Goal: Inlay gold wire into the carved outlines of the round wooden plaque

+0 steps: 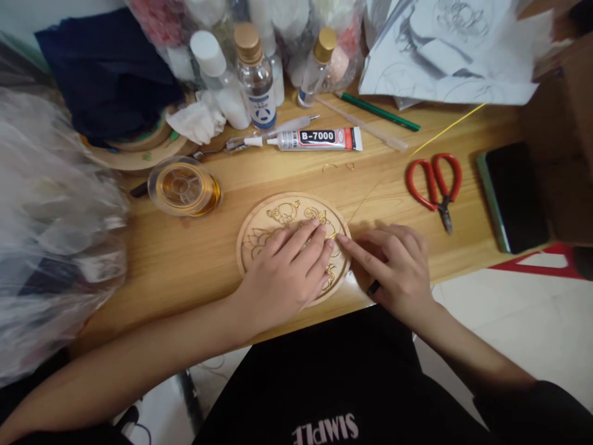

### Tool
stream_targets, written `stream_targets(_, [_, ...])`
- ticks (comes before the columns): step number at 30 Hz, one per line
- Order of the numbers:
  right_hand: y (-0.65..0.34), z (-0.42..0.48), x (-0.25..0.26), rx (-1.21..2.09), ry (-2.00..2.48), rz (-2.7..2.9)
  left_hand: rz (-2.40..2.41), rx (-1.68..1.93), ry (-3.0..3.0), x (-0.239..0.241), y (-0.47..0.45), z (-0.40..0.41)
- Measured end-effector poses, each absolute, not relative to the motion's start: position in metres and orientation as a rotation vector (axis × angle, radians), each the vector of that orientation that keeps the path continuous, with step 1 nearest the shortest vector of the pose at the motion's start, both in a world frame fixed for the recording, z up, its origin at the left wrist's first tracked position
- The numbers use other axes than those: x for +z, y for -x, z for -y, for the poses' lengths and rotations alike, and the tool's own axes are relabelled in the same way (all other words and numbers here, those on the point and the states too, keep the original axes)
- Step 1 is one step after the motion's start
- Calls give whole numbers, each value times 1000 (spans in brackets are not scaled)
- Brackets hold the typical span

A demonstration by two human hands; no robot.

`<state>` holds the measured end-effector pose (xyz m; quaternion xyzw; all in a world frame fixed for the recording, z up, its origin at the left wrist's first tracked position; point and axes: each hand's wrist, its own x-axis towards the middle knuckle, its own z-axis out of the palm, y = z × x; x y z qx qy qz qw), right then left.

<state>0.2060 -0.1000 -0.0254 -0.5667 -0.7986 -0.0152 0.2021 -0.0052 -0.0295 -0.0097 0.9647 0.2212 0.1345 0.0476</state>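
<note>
A round wooden plate [244, 238] bears flower-like outlines of gold wire [283, 212] and lies near the table's front edge. My left hand [287, 266] rests flat over its middle, fingers stretched out and covering part of the pattern. At the plate's right side, my right hand [393, 266] touches the wire outline with its extended index fingertip. Its other fingers are curled, and a small black end of something [373, 287] pokes out below them; the rest is hidden. Two small bent wire pieces [330, 167] lie behind the plate.
A spool of gold wire [185, 187] stands left of the plate, red-handled pliers [440, 185] and a phone [514, 198] to the right. Behind are a B-7000 glue tube [317, 139], a green pencil [380, 112], bottles [257, 80] and sketched papers [449, 55]. Plastic bags [55, 235] crowd the left.
</note>
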Motion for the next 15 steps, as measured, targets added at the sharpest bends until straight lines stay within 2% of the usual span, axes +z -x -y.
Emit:
stream_targets(9, [-206,96,-16,-220,1507,2413,-670,443,-2931,-10,5,29])
stream_targets(15, [-205,89,-7,-177,1450,2448,-687,472,-2860,-10,6,27])
